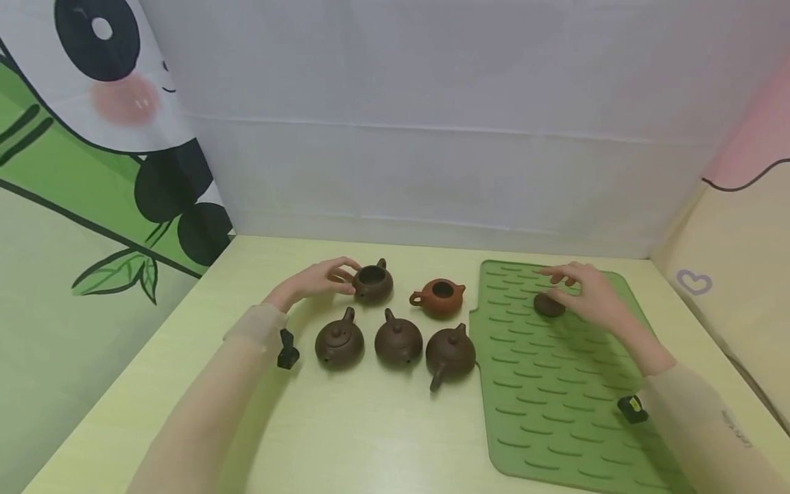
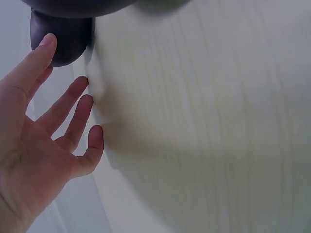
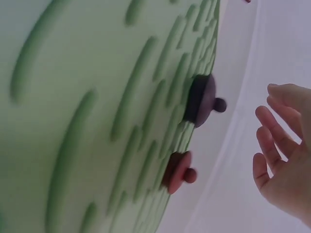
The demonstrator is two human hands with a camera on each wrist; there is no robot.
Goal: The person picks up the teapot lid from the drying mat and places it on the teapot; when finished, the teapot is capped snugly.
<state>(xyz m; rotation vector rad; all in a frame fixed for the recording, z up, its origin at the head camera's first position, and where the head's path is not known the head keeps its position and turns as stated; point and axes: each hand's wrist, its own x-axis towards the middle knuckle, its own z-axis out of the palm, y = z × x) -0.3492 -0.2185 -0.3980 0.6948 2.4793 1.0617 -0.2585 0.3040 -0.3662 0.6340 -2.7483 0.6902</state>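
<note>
My left hand is at the left side of a dark brown teapot whose top is uncovered. In the left wrist view the thumb overlaps the dark pot, and the other fingers lie loosely bent beside it. Over the green mat, my right hand hovers near a dark lid with its fingers loosely bent. The right wrist view shows that hand apart from the dark lid and holding nothing. A reddish lid sits beside the dark one there; the hand hides it in the head view.
A reddish-brown teapot, uncovered, stands between the dark pot and the ridged green mat. Nearer me, three lidded dark teapots form a row: left, middle and right. A pale cloth wall rises behind the table.
</note>
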